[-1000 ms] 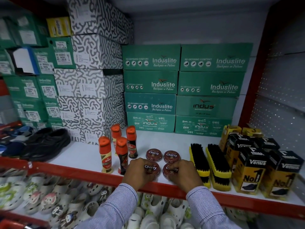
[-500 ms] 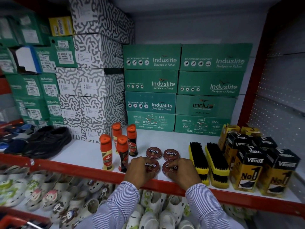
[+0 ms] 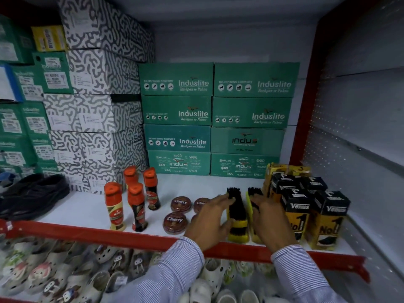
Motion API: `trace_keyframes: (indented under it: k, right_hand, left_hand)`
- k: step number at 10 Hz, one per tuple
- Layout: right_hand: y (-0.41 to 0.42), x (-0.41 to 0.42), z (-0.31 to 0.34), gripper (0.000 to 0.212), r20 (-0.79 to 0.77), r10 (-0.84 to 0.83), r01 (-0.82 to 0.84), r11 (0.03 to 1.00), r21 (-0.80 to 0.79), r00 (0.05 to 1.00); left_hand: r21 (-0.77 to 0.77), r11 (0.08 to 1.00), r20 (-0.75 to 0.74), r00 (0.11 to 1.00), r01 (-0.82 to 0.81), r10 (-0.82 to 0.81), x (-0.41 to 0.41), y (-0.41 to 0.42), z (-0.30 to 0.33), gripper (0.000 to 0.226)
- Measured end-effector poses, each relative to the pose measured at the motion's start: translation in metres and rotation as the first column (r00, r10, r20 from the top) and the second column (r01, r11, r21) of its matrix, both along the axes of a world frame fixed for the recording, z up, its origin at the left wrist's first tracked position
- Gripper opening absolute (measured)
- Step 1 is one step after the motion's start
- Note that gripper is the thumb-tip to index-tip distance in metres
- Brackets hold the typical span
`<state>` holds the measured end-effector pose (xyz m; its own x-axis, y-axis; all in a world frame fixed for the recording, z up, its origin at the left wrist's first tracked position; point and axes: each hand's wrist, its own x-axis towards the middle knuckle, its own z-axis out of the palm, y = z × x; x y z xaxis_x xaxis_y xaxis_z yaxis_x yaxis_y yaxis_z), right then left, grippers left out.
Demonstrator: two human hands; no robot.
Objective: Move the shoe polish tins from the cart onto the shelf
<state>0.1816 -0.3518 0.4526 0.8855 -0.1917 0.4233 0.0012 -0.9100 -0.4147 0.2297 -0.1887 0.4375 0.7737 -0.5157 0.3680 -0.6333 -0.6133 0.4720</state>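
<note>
Hands, L (image 3: pixel 209 217) & R (image 3: pixel 270 217), flat on brushes (image 3: pixel 237 212) beside tins (image 3: pixel 176 221).

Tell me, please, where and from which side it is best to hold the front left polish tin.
Probably grip the front left tin by its round rim, thumb and fingers on opposite sides, coming from above. It lies flat on the shelf with its lid up, so only the low edge offers a hold.

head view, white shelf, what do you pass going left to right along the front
black shoes → polish bottles → Cherry tins → left hand → brushes → right hand → Venus boxes
</note>
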Motion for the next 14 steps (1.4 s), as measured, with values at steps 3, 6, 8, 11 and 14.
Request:
trace_keyframes:
  k: [3, 6, 8, 11, 14]
  right_hand:
    - [-0.015, 0.006, -0.012, 0.035, -0.170, -0.052, 0.033, 0.993, -0.112, 0.984]
    - [-0.015, 0.001, -0.009, 0.037, -0.167, -0.032, 0.008, 0.990, -0.143, 0.985]
    - [-0.025, -0.022, 0.018, 0.048, 0.017, 0.118, -0.115, 0.986, -0.124, 0.993]
    - [-0.096, -0.063, 0.054, 0.031, 0.166, -0.222, 0.229, 0.973, -0.028, 0.961]
    - [-0.105, -0.051, 0.041, 0.022, 0.106, -0.216, 0.218, 0.976, -0.011, 0.971]
  left_hand:
    - [0.055, 0.998, -0.042, 0.998, -0.035, 0.037, 0.001, -0.032, -0.003, 0.049]
    - [0.023, 0.999, -0.050, 0.998, -0.046, 0.047, -0.005, -0.034, -0.005, 0.046]
    - [-0.035, 0.998, 0.078, 0.996, -0.043, 0.045, -0.015, -0.041, 0.012, 0.050]
    - [-0.045, 0.984, 0.246, 0.957, 0.171, -0.155, -0.045, -0.120, 0.051, 0.042]
    - [0.001, 0.993, 0.310, 0.944, 0.116, -0.111, -0.043, -0.120, 0.054, 0.038]
